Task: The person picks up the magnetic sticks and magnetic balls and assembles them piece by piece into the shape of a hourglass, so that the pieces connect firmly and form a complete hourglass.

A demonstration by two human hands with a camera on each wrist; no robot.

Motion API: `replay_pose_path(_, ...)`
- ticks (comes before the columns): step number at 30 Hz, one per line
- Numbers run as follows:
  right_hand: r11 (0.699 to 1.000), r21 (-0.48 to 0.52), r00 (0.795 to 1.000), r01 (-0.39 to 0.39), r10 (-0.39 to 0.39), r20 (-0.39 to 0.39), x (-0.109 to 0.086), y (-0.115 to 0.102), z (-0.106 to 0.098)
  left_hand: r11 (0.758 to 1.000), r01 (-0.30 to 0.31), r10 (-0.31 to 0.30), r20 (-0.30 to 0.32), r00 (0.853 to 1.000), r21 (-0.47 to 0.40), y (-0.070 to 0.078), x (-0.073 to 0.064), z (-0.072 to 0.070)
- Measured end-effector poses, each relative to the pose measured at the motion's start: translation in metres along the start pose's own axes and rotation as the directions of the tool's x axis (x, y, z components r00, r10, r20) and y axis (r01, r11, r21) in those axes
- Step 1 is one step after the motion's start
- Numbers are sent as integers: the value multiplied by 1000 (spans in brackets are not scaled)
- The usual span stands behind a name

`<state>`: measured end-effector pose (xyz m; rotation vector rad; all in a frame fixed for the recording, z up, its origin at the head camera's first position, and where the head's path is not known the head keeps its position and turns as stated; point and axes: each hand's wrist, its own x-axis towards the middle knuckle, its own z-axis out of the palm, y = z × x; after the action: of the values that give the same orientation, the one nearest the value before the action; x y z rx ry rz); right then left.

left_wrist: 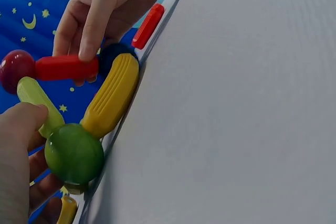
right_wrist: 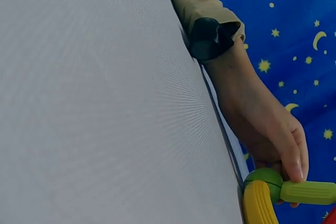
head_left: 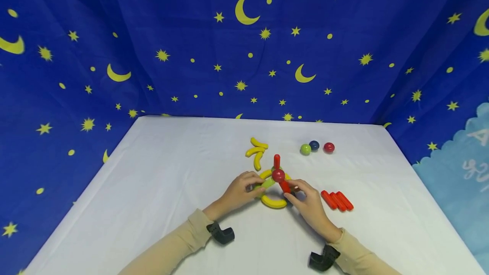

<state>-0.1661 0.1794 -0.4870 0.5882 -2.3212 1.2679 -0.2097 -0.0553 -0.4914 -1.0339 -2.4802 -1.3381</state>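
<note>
A small frame of toy rods and balls stands between the hands. Curved yellow rods [head_left: 274, 202] form its round base, joined by balls, among them a green ball [left_wrist: 74, 153] and a dark blue ball [left_wrist: 111, 56]. My left hand [head_left: 238, 190] pinches a light green rod [head_left: 268, 183] that slants up from the green ball. With thumb and fingers, my right hand [head_left: 310, 209] holds a red rod [head_left: 284, 186] rising from the blue ball. Both rods meet at a red ball [head_left: 278, 175] on top. Behind it another red rod [head_left: 276, 161] points upward.
Several loose yellow curved rods [head_left: 254, 151] lie behind the frame. Farther right are a lime ball [head_left: 305, 149], a navy ball [head_left: 314, 145] and a red ball [head_left: 329, 147]. Three red rods [head_left: 337, 200] lie right of the right hand on the white tabletop [head_left: 172, 160].
</note>
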Motion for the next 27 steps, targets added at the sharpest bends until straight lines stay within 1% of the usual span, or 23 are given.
replay_pose_path(3,999,-34,998,-37,35,-42,4,-15,-3,1000,-1,1,25,1000,12,5,-2,1)
replay_pose_path(6,992,-46,992,-116,113,-58,9,-28,-7,1000,11,-13,64,998,27,13,-4,4)
replay_pose_path(7,990,-34,989,-139,137,-57,11,-32,-9,999,14,-16,78,997,29,16,-6,5)
replay_pose_path(10,978,32,977,-206,207,-47,13,-30,-10,1000,0,-3,103,995,29,24,-9,9)
replay_pose_path(12,973,83,975,-217,221,-32,15,-27,-11,999,-18,15,115,993,27,29,-11,13)
replay_pose_path(16,960,192,979,-202,206,0,19,-17,-9,999,-41,36,139,990,34,36,-14,19)
replay_pose_path(18,956,219,980,-195,196,19,21,-10,-5,998,-51,43,153,987,48,38,-15,20)
replay_pose_path(19,953,231,980,-198,196,30,23,-5,-3,996,-67,57,157,986,61,38,-15,21)
replay_pose_path(20,952,237,981,-195,191,39,24,-1,-1,992,-98,86,156,984,74,37,-15,22)
replay_pose_path(21,950,240,980,-198,191,49,25,4,1,986,-142,128,142,982,92,37,-14,22)
replay_pose_path(22,950,241,980,-199,190,58,26,8,3,973,-195,181,112,977,120,36,-14,22)
replay_pose_path(23,949,239,979,-203,193,67,26,13,5,957,-246,239,64,969,155,35,-13,21)
replay_pose_path(24,948,237,977,-211,198,75,27,17,6,937,-291,297,-2,955,195,34,-12,20)
replay_pose_path(25,947,241,977,-213,199,81,27,20,6,918,-321,349,-89,933,234,32,-11,19)
replay_pose_path(26,946,245,977,-213,198,84,27,21,6,906,-326,381,-185,906,270,31,-9,18)
replay_pose_path(27,943,254,976,-215,199,88,28,22,5,907,-302,384,-283,879,294,29,-7,17)
